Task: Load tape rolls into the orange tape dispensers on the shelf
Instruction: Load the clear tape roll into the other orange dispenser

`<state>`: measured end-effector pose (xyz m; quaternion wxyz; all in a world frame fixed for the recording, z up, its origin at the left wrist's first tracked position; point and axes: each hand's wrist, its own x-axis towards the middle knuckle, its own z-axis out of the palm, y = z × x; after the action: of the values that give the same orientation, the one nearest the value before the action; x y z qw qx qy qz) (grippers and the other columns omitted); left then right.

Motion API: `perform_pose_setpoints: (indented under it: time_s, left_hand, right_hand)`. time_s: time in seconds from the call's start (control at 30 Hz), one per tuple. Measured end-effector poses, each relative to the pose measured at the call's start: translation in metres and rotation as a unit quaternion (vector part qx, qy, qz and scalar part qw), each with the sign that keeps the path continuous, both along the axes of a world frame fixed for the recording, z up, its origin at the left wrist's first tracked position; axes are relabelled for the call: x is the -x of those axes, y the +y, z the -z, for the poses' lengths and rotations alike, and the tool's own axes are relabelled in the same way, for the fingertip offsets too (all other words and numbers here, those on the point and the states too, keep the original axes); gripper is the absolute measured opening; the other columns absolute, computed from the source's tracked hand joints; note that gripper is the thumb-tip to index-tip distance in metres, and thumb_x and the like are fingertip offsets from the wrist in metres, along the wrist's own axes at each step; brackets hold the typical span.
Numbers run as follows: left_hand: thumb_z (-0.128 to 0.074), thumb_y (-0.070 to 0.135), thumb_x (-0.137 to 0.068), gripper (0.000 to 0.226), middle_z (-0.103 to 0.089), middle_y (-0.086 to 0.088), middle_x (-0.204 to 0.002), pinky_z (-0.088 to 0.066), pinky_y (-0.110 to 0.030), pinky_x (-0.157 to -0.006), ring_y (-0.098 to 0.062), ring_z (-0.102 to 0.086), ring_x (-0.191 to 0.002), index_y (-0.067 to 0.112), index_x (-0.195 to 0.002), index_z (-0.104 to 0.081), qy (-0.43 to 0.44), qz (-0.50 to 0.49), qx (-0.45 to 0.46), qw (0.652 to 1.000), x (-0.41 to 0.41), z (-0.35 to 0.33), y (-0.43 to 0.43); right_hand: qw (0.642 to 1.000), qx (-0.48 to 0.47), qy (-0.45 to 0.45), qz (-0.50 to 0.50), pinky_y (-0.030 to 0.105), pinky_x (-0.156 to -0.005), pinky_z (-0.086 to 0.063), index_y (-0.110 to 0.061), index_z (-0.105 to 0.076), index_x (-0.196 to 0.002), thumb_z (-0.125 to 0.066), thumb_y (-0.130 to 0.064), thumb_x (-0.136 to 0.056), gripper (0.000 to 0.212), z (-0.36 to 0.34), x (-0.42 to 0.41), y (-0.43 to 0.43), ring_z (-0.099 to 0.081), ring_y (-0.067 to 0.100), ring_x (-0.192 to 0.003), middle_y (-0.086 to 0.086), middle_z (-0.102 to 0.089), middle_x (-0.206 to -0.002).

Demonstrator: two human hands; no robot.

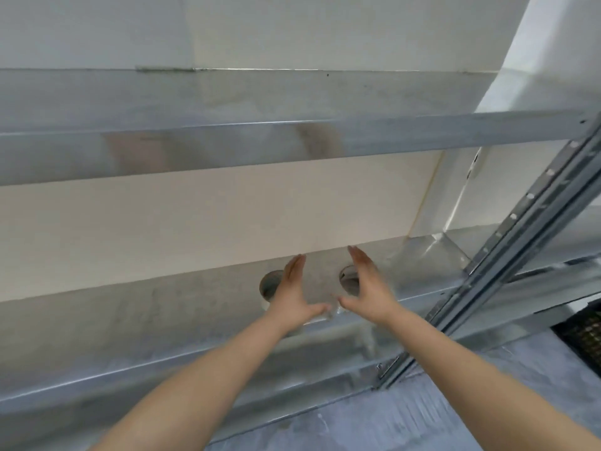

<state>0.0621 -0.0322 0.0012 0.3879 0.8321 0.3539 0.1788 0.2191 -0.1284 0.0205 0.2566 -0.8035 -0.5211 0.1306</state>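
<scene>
Two clear tape rolls lie on the metal shelf (pixel 162 307). The left tape roll (pixel 269 284) shows beside my left hand (pixel 294 296), partly hidden by it. The right tape roll (pixel 348 279) sits behind my right hand (pixel 367 288). Both hands reach over the shelf with flat, spread fingers and palms facing each other, holding nothing. Their thumbs nearly meet between the rolls. No orange tape dispenser is in view.
An upper metal shelf (pixel 227 138) spans the view above the hands. A slotted steel upright (pixel 520 242) runs diagonally at the right. A pale wall (pixel 195 216) backs the shelf. A dark mesh crate (pixel 585 330) sits at the far right edge, over grey floor (pixel 455 418).
</scene>
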Motion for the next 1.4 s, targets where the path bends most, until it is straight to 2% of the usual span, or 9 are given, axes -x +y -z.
perform_pose_setpoints:
  time_s: [0.13, 0.2, 0.3, 0.47, 0.57, 0.7, 0.8, 1.23, 1.4]
  left_hand:
    - [-0.083, 0.027, -0.064, 0.110, -0.019, -0.012, -0.155, -0.019, -0.027, -0.114, -0.024, -0.020, -0.143, 0.010, -0.147, -0.013, 0.017, 0.004, 0.077, 0.997, -0.028, 0.011, -0.017]
    - [-0.082, 0.024, -0.065, 0.107, -0.023, -0.013, -0.154, -0.020, -0.022, -0.111, -0.025, -0.023, -0.141, 0.007, -0.146, -0.015, 0.043, 0.011, 0.063, 0.997, -0.042, 0.013, -0.020]
    - [-0.082, 0.023, -0.065, 0.112, -0.021, -0.014, -0.155, -0.025, -0.034, -0.115, -0.026, -0.024, -0.142, 0.005, -0.147, -0.009, 0.059, 0.010, 0.083, 0.995, -0.056, 0.017, -0.022]
    - [-0.086, 0.011, -0.056, 0.073, -0.055, 0.000, -0.115, -0.036, -0.011, -0.080, -0.016, -0.052, -0.115, 0.023, -0.116, -0.045, -0.004, -0.007, 0.105, 0.994, -0.075, 0.013, -0.028]
    - [-0.084, 0.004, -0.052, 0.060, -0.060, 0.004, -0.094, -0.041, -0.019, -0.075, -0.016, -0.061, -0.094, 0.037, -0.087, -0.049, -0.041, -0.011, 0.077, 0.996, -0.079, 0.006, -0.032]
    - [-0.084, 0.011, -0.049, 0.055, -0.061, 0.005, -0.091, -0.044, -0.024, -0.073, -0.015, -0.060, -0.086, 0.035, -0.086, -0.052, -0.087, -0.068, 0.046, 0.993, -0.078, -0.007, -0.037]
    - [-0.082, 0.017, -0.050, 0.053, -0.063, 0.005, -0.097, -0.044, -0.023, -0.074, -0.015, -0.060, -0.090, 0.033, -0.093, -0.055, -0.100, -0.107, 0.010, 0.989, -0.070, -0.024, -0.033]
    - [-0.089, 0.027, -0.043, 0.079, -0.058, 0.002, -0.115, -0.048, -0.032, -0.088, -0.016, -0.056, -0.108, 0.029, -0.111, -0.048, -0.164, -0.360, -0.050, 0.917, 0.151, -0.076, -0.023]
    - [-0.085, 0.046, -0.043, 0.087, -0.045, 0.027, -0.103, -0.036, -0.010, -0.074, -0.006, -0.048, -0.102, 0.033, -0.117, -0.042, -0.137, -0.441, -0.059, 0.885, 0.262, -0.081, -0.049]
  right_hand:
    - [0.991, 0.081, 0.100, 0.031, 0.034, -0.120, -0.008, -0.014, 0.013, -0.148, -0.078, -0.033, -0.070, 0.120, 0.018, -0.028, -0.028, 0.006, 0.022, -0.147, 0.007, 0.008, -0.159]
    - [0.984, 0.063, 0.162, 0.038, 0.025, -0.117, -0.019, -0.011, 0.007, -0.148, -0.080, -0.026, -0.069, 0.119, 0.028, -0.038, -0.035, -0.016, 0.023, -0.144, 0.005, -0.008, -0.155]
    - [0.979, -0.002, 0.200, 0.039, -0.002, -0.084, -0.036, -0.013, -0.023, -0.141, -0.080, -0.016, -0.066, 0.094, 0.034, -0.036, -0.035, -0.047, 0.004, -0.108, -0.003, -0.039, -0.124]
    - [0.968, -0.071, 0.232, 0.068, 0.026, -0.094, -0.045, -0.012, -0.046, -0.122, -0.081, -0.013, -0.062, 0.070, 0.043, -0.035, -0.027, -0.056, 0.017, -0.112, 0.004, -0.059, -0.118]
    - [0.967, -0.090, 0.233, 0.052, 0.028, -0.092, -0.049, -0.015, -0.050, -0.118, -0.083, -0.014, -0.060, 0.067, 0.041, -0.038, -0.029, -0.059, 0.016, -0.109, 0.003, -0.062, -0.115]
    - [0.971, -0.143, 0.193, 0.006, -0.001, -0.079, -0.041, -0.029, -0.048, -0.110, -0.082, -0.016, -0.060, 0.062, 0.020, -0.040, -0.028, -0.057, 0.002, -0.096, -0.009, -0.059, -0.104]
    - [0.968, -0.181, 0.171, -0.042, -0.005, -0.079, -0.036, -0.041, -0.047, -0.105, -0.080, -0.012, -0.059, 0.064, -0.005, -0.033, -0.016, -0.055, -0.005, -0.094, -0.016, -0.057, -0.102]
    - [0.899, -0.167, 0.222, -0.337, -0.003, -0.081, -0.035, -0.035, -0.049, -0.114, -0.077, -0.020, -0.059, 0.064, -0.066, 0.150, 0.066, -0.054, -0.007, -0.102, -0.016, -0.058, -0.111]
    - [0.853, -0.118, 0.275, -0.429, -0.001, -0.078, -0.040, -0.030, -0.051, -0.120, -0.082, -0.018, -0.061, 0.067, -0.069, 0.253, 0.074, -0.054, -0.015, -0.102, -0.021, -0.059, -0.113]
